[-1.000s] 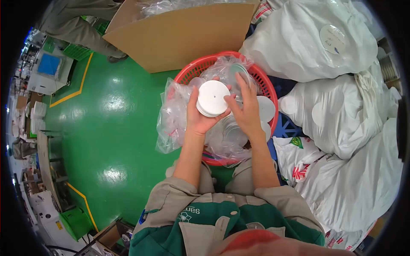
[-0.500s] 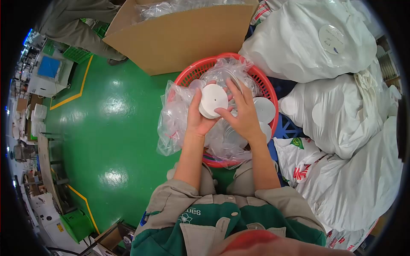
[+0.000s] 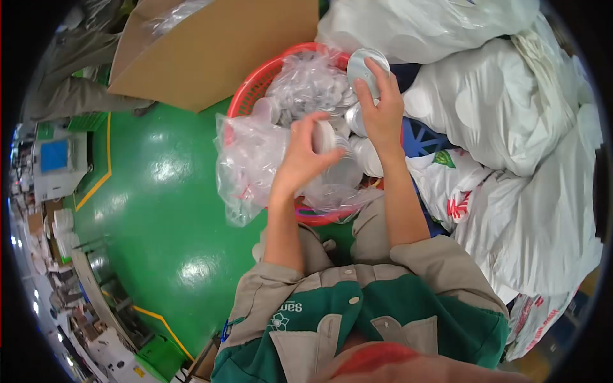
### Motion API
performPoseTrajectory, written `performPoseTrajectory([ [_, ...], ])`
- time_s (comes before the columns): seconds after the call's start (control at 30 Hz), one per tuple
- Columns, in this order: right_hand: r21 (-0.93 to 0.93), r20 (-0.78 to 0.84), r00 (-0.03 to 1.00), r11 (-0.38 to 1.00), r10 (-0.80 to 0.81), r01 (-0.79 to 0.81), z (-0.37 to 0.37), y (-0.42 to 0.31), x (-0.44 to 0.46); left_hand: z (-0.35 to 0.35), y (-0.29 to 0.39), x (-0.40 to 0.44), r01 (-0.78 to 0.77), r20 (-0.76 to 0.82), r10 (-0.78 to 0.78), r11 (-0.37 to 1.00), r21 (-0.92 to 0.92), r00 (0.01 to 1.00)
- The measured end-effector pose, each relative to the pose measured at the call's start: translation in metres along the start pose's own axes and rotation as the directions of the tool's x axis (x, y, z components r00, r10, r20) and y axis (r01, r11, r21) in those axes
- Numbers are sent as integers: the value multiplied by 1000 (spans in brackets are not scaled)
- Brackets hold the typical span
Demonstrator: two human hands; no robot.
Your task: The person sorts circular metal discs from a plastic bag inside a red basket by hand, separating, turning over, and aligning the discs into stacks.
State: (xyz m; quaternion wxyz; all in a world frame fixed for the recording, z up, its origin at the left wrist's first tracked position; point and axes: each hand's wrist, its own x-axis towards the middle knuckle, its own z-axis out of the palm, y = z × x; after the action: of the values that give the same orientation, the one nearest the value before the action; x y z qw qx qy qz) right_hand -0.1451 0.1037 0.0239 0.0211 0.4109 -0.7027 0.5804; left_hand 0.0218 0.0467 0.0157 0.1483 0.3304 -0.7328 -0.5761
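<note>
My left hand (image 3: pixel 303 155) is curved over the red basket (image 3: pixel 246 86), its fingers and thumb around the edge of a small stack of white discs (image 3: pixel 324 136). At the basket's back right, my right hand (image 3: pixel 381 105) holds a greyish, shiny round disc (image 3: pixel 361 71) by its near side, tilted. Clear plastic bags (image 3: pixel 252 156) spill over the basket's left rim. Inside lie more round discs and a clear bag of small silvery pieces (image 3: pixel 311 83).
A large cardboard box (image 3: pixel 217 54) stands behind the basket. Big white sacks (image 3: pixel 498 96) are piled on the right, near a blue pallet (image 3: pixel 424 139). A person's trousered leg (image 3: pixel 80 99) shows at the upper left. Green floor (image 3: pixel 153 210) lies on the left.
The view has shifted to the right. My hands have moved apart; the white discs are lower in the basket beside my left hand, and my right hand has taken hold of a shiny disc.
</note>
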Motion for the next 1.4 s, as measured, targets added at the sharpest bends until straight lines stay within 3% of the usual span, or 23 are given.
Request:
performPoseTrajectory([
  [0.07,32,-93,987,991,132,-130,-7,15,5,32,-4,-7,-91,51,77,915,394,996],
  [0.17,135,-141,945,951,295,-277,-15,23,8,59,-14,-8,8,79,-74,776,631,994],
  [0.23,177,-120,915,915,386,-363,-18,26,9,60,-23,-4,2,108,-97,752,660,989],
  [0.33,202,-150,950,949,274,-242,-16,31,11,53,-43,0,-24,177,-101,803,596,979],
  [0.53,225,-83,938,923,338,-312,-13,32,8,56,-51,-4,-88,205,-53,776,624,977],
  [0.6,197,-103,952,944,287,-264,-15,32,8,38,-58,13,-20,234,-95,893,449,968],
  [0.63,227,-87,943,928,321,-296,-16,30,9,29,-55,17,-71,29,64,875,479,997],
  [0.7,264,-78,948,924,307,-278,-13,33,6,9,-73,47,-118,-197,223,893,435,955],
  [0.77,264,-8,971,937,239,-228,-10,32,5,-14,-79,66,34,-310,154,850,526,938],
  [0.8,311,32,967,917,253,-250,-8,25,4,-22,-71,70,66,-300,-1,976,207,954],
  [0.83,354,73,962,895,265,-273,-3,16,4,-21,-55,69,72,-256,-131,971,-229,958],
  [0.87,423,91,961,863,263,-276,3,12,1,-19,-41,63,99,-151,-243,777,-622,958],
  [0.9,487,99,960,829,261,-275,9,7,-2,-17,-25,56,68,-91,-178,725,-686,980],
  [0.97,504,145,970,829,194,-241,15,9,-7,-9,-16,46,-47,-182,-82,791,-610,980],
  [1.03,441,372,902,814,217,-378,12,12,-7,-4,-10,40,-97,-229,-38,830,-550,973],
  [1.2,352,381,883,841,273,-411,15,11,-12,6,-7,38,-120,-322,-25,899,-422,947],
  [1.27,174,243,962,970,126,-171,23,19,-19,4,-19,42,-52,-334,-123,881,-471,935],
  [1.3,139,250,951,965,185,-224,22,12,-18,-4,-31,48,-17,-344,-185,861,-509,920],
  [1.4,76,215,969,987,124,-143,18,20,-16,-52,-76,75,-188,-604,-188,843,-504,774],
])
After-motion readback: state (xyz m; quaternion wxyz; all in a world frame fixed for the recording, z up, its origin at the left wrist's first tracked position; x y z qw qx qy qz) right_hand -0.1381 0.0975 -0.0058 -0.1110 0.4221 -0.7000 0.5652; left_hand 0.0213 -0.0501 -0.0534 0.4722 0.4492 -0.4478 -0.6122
